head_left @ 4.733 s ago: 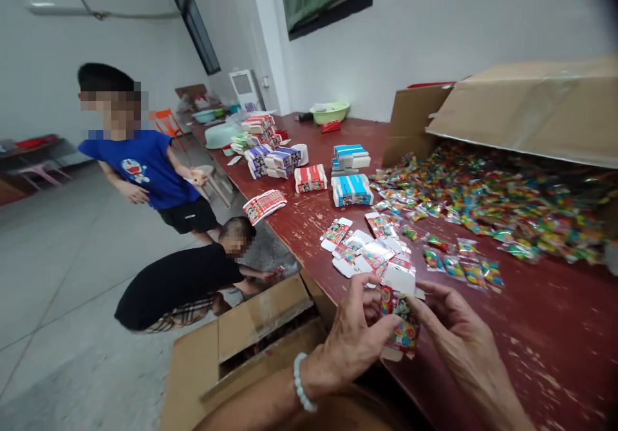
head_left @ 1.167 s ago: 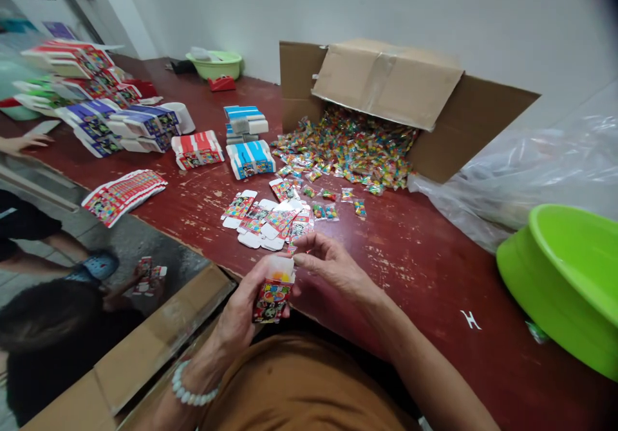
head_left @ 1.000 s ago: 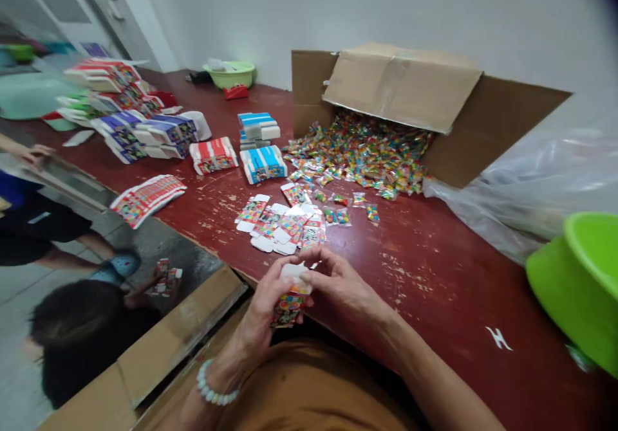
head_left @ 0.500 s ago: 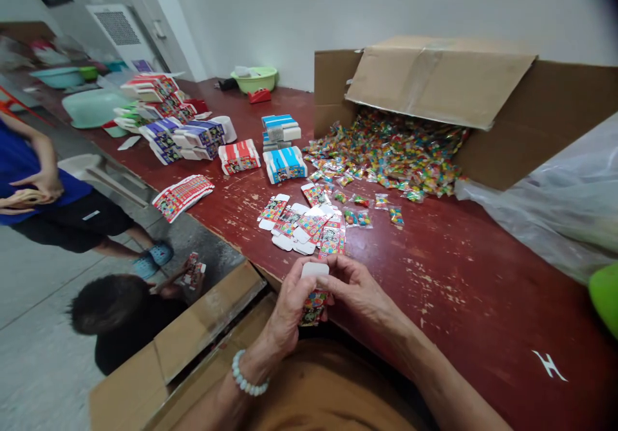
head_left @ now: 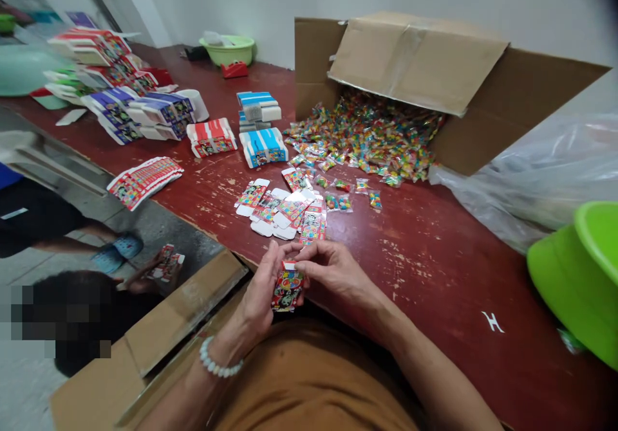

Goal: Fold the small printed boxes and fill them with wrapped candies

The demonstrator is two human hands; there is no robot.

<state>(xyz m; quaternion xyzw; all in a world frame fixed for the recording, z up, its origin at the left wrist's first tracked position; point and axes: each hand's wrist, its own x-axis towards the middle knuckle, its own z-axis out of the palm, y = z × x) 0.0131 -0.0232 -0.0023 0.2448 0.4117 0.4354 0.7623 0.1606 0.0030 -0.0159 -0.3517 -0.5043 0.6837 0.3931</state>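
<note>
Near the lower middle of the frame, my left hand [head_left: 261, 289] was closed around a small printed box [head_left: 288, 287], its colourful face towards me and a white edge showing at its top. My right hand [head_left: 333, 267] had its thumb and fingers bent against that top end; whether they pinched it or only pressed, I cannot tell. A beaded bracelet [head_left: 219, 360] circled my left wrist.

Just above my hands, in the middle of the frame, a loose pile of cartons [head_left: 284, 207] lay overlapping on the red table [head_left: 434, 257]. Right beside them were a few candy packets [head_left: 339, 202], and farther up a candy heap [head_left: 371, 138] spilled from a big cardboard box [head_left: 415, 61]. Left of the heap sat a blue bundle [head_left: 264, 148] and a red bundle [head_left: 211, 137]. A green basin [head_left: 560, 270] stood at the right edge. At lower left, another person [head_left: 138, 309] was low beside an open carton [head_left: 178, 309], with printed pieces [head_left: 167, 264] at their hands.
</note>
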